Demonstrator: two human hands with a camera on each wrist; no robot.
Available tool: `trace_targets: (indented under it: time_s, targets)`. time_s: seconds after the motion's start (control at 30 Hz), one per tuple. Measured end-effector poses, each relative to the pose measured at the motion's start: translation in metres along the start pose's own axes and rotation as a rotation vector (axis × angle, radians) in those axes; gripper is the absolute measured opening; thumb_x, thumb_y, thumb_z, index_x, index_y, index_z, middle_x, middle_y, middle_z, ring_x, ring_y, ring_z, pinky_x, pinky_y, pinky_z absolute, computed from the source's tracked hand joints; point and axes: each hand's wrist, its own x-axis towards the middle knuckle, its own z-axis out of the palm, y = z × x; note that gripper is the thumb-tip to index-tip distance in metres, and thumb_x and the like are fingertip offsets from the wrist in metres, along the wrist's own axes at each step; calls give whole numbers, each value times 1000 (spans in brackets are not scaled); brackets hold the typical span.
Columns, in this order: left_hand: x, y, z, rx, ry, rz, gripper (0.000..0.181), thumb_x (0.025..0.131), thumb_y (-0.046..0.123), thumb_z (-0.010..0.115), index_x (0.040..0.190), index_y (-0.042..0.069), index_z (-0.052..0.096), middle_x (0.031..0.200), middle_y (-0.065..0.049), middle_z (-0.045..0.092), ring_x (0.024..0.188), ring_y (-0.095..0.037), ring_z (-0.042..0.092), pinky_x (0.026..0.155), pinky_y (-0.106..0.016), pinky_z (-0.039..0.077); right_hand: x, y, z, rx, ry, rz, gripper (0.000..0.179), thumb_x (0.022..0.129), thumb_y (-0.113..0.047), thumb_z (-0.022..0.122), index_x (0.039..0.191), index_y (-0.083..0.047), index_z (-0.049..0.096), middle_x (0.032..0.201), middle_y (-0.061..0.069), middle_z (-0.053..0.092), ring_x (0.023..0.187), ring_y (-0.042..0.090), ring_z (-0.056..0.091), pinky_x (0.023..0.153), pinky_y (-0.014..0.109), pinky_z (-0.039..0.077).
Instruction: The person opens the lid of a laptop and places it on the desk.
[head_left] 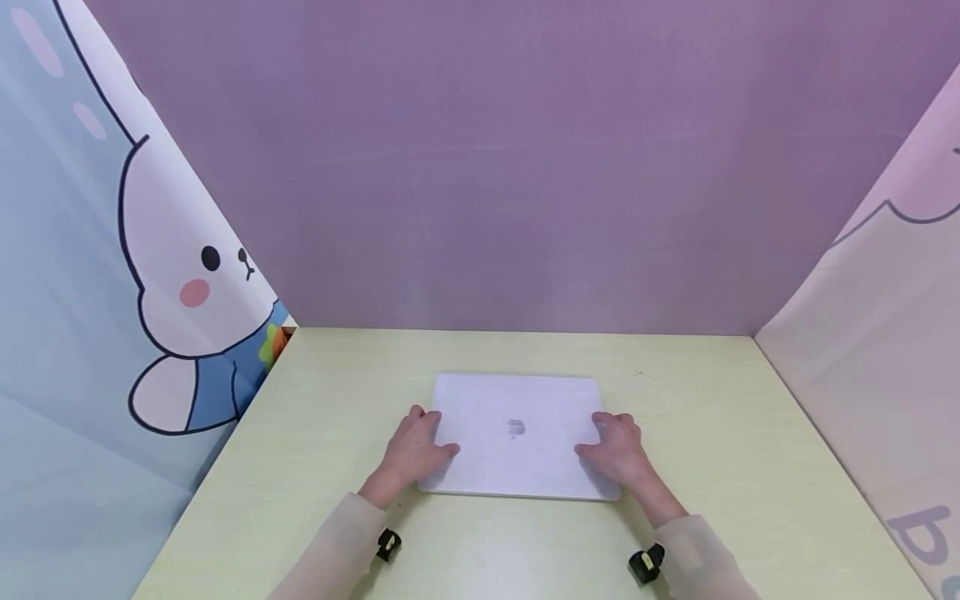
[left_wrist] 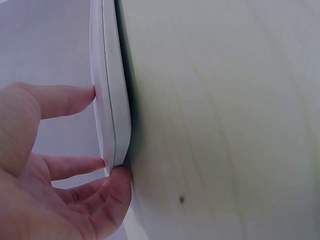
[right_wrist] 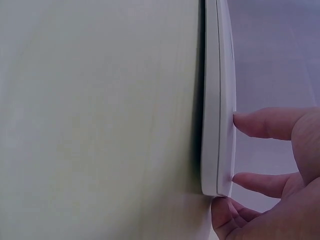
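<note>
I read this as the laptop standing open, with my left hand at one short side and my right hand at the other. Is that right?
Not quite: the laptop is closed, not open. The left wrist view shows its lid shut against the base. The left hand and right hand are at opposite short sides, as you say.

A purple cloth backdrop (head_left: 480, 167) rises behind a pale wood-grain tabletop (head_left: 750, 450); a blue rabbit-print cloth (head_left: 67, 333) hangs at left; a pink-and-white printed cloth (head_left: 855, 333) hangs at right.

Pale yellowish table (head_left: 720, 450) with a closed light-coloured laptop (head_left: 517, 458) on it
</note>
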Motion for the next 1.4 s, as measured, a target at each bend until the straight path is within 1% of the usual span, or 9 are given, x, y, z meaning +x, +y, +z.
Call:
trace_targets:
  time_s: [0.2,0.4,0.7,0.9,0.97,1.13,1.23,1.33,1.4]
  targets:
    - [-2,5,0,-15,-2,15,64,83,34,81,129,-7,62,114,-19,56,97,-29,57,84,-46,54,-3,4,-5,-6,0,9,69,83,-18,78,139,12,51,135,38,41,126,53,39,102,61,43]
    - [-4,9,1,-24,-13,27,64,83,34,81,129,-7,62,112,-18,55,94,-28,55,81,-45,53,-8,7,-10,-13,-9,14,70,83,-19,78,140,12,50,135,38,40,127,53,38,102,62,43]
    - [-6,15,3,-26,-27,37,63,83,34,82,126,-7,62,109,-16,54,91,-27,54,80,-44,52,-11,10,-17,-41,-9,1,69,83,-19,77,138,13,51,133,40,42,125,54,39,100,63,43]
    - [-8,18,2,-28,-21,42,63,83,34,82,126,-8,62,108,-17,54,92,-28,54,81,-44,52,-12,12,-21,-48,-20,-2,69,84,-21,77,138,13,50,134,40,41,125,54,40,100,62,44]
    - [-9,18,3,-27,-22,47,64,83,34,82,127,-8,62,110,-17,54,94,-28,54,83,-45,52,-12,13,-22,-51,-21,-8,70,85,-22,76,138,14,50,134,40,42,125,53,41,100,62,44]
    - [-12,15,4,-1,-44,78,67,84,34,81,130,-9,60,116,-19,54,101,-29,55,90,-45,52,-16,15,-25,-69,-23,-34,67,88,-24,75,136,16,50,132,40,45,121,51,47,100,62,44]
    - [-13,12,3,33,-61,106,67,86,36,79,132,-8,59,118,-19,55,103,-28,55,91,-45,51,-18,15,-26,-91,-26,-60,66,89,-25,74,135,16,51,132,40,46,121,52,48,101,61,44]
    - [-16,8,2,78,-70,149,65,88,37,78,131,-8,60,119,-20,56,102,-29,54,89,-45,50,-21,14,-27,-110,-24,-88,65,89,-26,73,134,16,52,132,41,46,123,53,47,101,62,44]
    - [-18,5,1,112,-71,186,63,89,38,76,130,-7,60,122,-21,56,105,-31,55,89,-47,50,-23,13,-27,-122,-23,-104,65,90,-27,73,134,15,53,132,39,47,123,52,47,102,61,44]
